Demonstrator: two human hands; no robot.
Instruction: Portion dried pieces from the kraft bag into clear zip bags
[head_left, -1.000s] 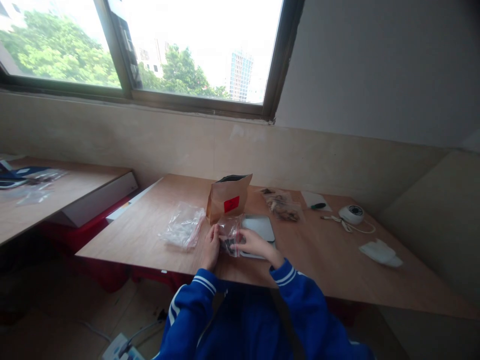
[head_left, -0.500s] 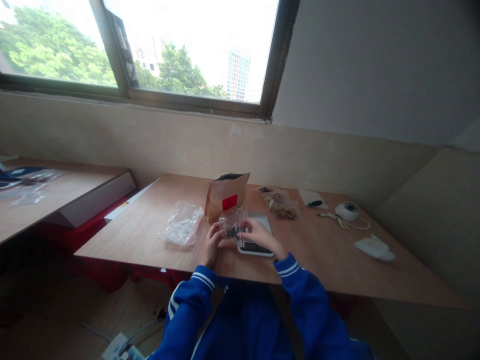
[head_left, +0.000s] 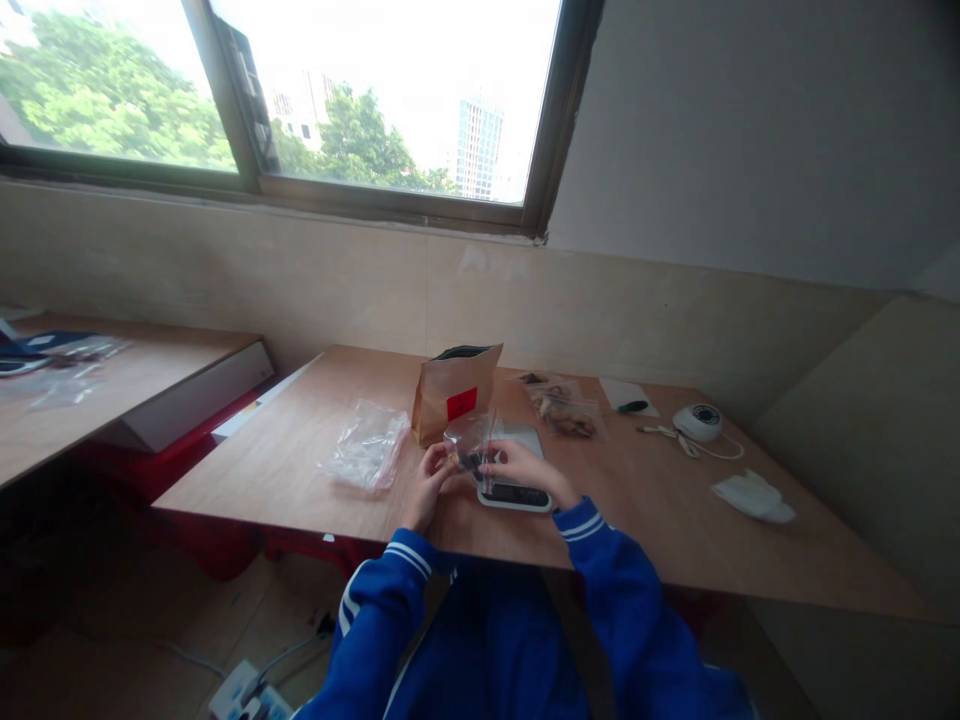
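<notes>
Between my two hands is a small clear zip bag [head_left: 469,436] with dark pieces at its bottom; what they are is too small to tell. My left hand [head_left: 429,482] pinches the bag's left side. The fingers of my right hand [head_left: 521,468] are closed on its right edge, where a red zip strip shows. Partly under the bag and my right hand lies a white digital scale [head_left: 517,496] with a dark display panel. Just behind stands an open brown paper pouch [head_left: 459,385] with a red label, upright on the table.
A stack of clear bags [head_left: 367,447] lies left on the wooden table [head_left: 262,460]. Filled zip bags [head_left: 564,408], a green-handled tool [head_left: 632,407] on white paper, a white dome camera [head_left: 697,422] with its cable and a crumpled white cloth-like item [head_left: 753,496] are to the right.
The small bag and my right hand have shifted slightly right, uncovering more of the scale's display. My left hand still grips the bag's left side.
</notes>
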